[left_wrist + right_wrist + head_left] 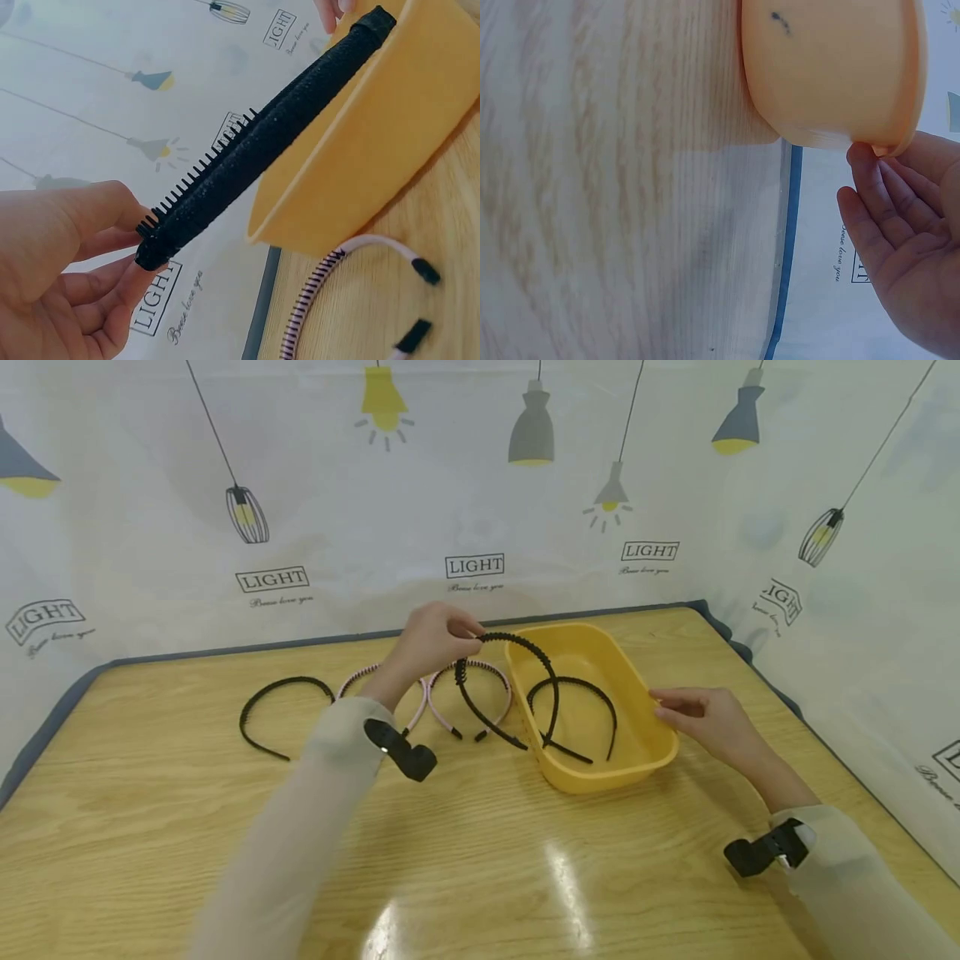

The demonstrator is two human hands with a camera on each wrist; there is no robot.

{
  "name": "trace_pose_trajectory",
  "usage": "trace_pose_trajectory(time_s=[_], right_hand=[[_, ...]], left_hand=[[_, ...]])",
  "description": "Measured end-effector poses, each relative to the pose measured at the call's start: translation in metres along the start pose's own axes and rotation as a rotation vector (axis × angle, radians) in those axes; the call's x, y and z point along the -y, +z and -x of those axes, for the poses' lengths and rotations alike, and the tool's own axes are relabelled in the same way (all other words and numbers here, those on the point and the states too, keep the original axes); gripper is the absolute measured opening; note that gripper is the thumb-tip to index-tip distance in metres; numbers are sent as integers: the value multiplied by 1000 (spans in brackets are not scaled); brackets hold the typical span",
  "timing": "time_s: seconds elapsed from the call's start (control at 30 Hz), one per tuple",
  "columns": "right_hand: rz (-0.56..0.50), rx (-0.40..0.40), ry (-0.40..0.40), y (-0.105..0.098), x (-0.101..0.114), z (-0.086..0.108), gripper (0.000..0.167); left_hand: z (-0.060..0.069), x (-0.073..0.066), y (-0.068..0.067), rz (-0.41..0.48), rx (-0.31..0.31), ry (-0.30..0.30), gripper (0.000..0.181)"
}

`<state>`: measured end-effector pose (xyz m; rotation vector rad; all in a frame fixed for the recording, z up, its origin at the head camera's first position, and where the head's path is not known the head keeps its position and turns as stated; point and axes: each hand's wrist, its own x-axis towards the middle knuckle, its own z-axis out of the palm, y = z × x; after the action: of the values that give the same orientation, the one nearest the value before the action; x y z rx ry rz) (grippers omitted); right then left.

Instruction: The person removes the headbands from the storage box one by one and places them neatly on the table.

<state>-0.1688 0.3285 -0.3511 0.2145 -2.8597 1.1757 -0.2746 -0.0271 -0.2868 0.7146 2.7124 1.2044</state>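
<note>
- Head: one black headband (576,680) lies inside the yellow basket (600,781); another black headband (292,680), two pink headbands (444,719) lie outside
- Left wrist: left hand (56,262) pinches a raised headband (247,172) at the basket, unreleased
- Right wrist: right hand (911,240) pinches basket rim

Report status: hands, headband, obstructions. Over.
Left hand pinching black headband at yellow basket. Right hand gripping basket's rim. Second black headband inside; no obstruction seen.
</note>
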Motion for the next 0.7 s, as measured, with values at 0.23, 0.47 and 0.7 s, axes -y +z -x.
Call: trace_pose_trajectory(time_s=[0.23, 0.47, 0.7], right_hand=[[-5, -1, -8, 0, 1, 0, 41], [-1, 0, 0, -1, 1, 0, 42], [-16, 6, -2, -2, 2, 0, 41]], left_hand=[[17, 17, -18, -34, -13, -31, 23], [32, 34, -33, -48, -13, -78, 23], [45, 51, -43, -81, -9, -96, 24]])
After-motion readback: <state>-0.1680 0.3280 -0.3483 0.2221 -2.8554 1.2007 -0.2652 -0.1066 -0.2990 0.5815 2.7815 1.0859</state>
